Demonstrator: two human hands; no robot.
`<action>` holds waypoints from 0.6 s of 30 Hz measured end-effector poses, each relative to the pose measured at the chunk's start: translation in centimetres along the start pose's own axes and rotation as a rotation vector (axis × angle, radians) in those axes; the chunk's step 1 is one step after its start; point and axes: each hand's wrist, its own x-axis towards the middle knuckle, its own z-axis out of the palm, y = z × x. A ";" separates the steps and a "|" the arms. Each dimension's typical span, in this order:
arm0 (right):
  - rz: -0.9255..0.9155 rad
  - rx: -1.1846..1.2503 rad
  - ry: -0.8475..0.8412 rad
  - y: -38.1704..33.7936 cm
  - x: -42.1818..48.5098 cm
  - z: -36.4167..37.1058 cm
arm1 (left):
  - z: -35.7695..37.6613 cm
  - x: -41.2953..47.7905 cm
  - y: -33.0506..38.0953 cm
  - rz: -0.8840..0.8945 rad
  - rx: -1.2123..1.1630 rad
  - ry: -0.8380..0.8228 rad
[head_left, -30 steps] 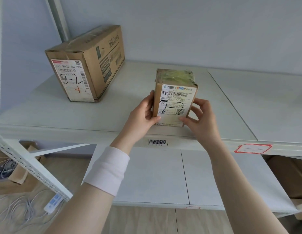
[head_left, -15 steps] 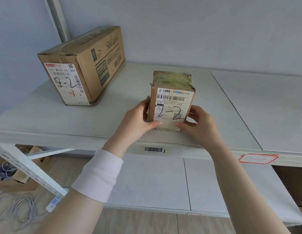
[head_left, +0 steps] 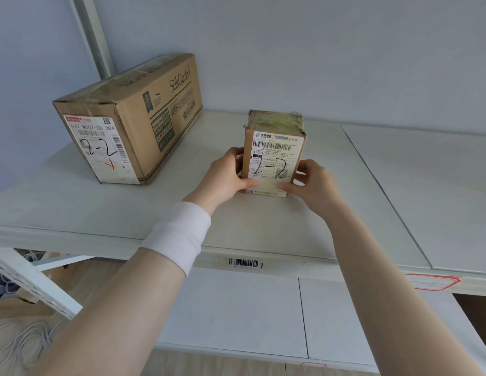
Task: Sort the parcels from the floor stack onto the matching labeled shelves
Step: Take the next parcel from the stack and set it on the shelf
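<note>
A small cardboard parcel (head_left: 274, 147) with a white shipping label hand-marked "2-2" stands upright on the white shelf (head_left: 182, 213), near its middle. My left hand (head_left: 223, 177) grips its left side, thumb across the lower front. My right hand (head_left: 312, 183) grips its right side, thumb on the lower front. A larger cardboard box (head_left: 133, 118), also marked "2-2", lies on the same shelf at the left, apart from the small parcel.
The shelf's front edge carries a barcode sticker (head_left: 243, 263) and a red-bordered label (head_left: 433, 282) further right. A lower white shelf (head_left: 236, 308) sits beneath. A slanted perforated white strut (head_left: 33, 280) and loose cables (head_left: 16, 343) are at the lower left.
Both hands have pushed the small parcel deeper onto the shelf, away from the front edge. The large box has not moved.
</note>
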 end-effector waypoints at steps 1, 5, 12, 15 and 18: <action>0.003 -0.001 0.003 0.1 0.2 0.1 | 0.1 0.2 0.0 -0.001 0.002 0.004; 0.006 0.006 0.010 0.3 0.6 0.3 | 0.2 0.4 -0.2 -0.006 0.008 0.000; 0.066 0.022 0.037 0.2 -0.9 0.2 | 0.0 -0.6 -1.0 -0.071 0.135 0.051; 0.083 0.007 0.106 0.1 -3.1 0.0 | -0.8 -2.5 -1.6 -0.059 0.081 0.110; -0.010 -0.016 0.190 -0.2 -6.0 0.4 | -1.4 -5.6 -1.7 0.002 0.033 0.200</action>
